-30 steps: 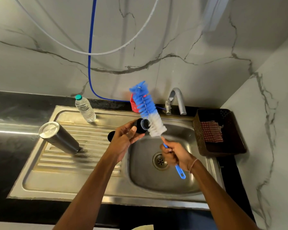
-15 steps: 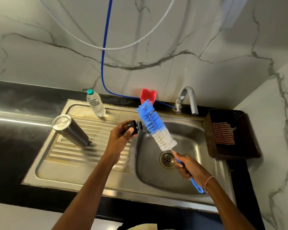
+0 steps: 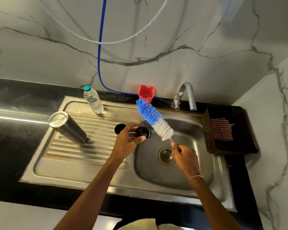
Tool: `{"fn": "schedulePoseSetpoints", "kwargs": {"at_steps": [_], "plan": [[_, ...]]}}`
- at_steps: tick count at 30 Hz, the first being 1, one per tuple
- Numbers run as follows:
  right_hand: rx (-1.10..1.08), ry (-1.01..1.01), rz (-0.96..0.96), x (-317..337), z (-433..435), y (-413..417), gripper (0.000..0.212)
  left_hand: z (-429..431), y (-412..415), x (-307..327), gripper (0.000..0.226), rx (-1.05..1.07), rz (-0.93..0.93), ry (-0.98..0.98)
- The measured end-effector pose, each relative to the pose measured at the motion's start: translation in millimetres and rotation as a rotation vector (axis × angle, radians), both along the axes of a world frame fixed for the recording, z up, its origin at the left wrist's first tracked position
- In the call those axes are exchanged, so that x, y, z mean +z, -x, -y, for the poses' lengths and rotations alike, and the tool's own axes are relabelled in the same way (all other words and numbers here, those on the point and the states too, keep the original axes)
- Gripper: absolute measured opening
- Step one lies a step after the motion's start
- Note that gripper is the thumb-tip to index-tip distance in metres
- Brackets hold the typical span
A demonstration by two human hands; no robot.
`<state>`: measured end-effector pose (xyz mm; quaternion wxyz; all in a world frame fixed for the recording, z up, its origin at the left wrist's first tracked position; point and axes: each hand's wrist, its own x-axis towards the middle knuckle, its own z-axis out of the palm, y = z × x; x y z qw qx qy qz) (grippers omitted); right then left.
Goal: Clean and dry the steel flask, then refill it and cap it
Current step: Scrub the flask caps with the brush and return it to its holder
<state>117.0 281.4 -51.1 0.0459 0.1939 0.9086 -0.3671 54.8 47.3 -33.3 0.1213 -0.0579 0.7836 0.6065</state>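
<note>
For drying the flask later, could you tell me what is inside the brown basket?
A red-and-white checked cloth lies in the brown basket; anything beneath the cloth is covered.

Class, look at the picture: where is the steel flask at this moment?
In the head view, the steel flask stands on the draining board, left of the basin, near the water bottle.

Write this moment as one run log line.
left hand: holds black cap | right hand: holds bottle brush | steel flask: stands on drainboard

black cap [image 3: 142,132] gripped, bottle brush [image 3: 154,119] held
</note>
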Motion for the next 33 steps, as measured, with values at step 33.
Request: {"fn": "schedulePoseSetpoints", "kwargs": {"at_steps": [33], "plan": [[-0.228, 0.079, -0.045, -13.2, 4.3, -25.2, 0.047, -36.4, -5.8, 0.6, 0.065, -0.144, -0.125, 0.425]]}}
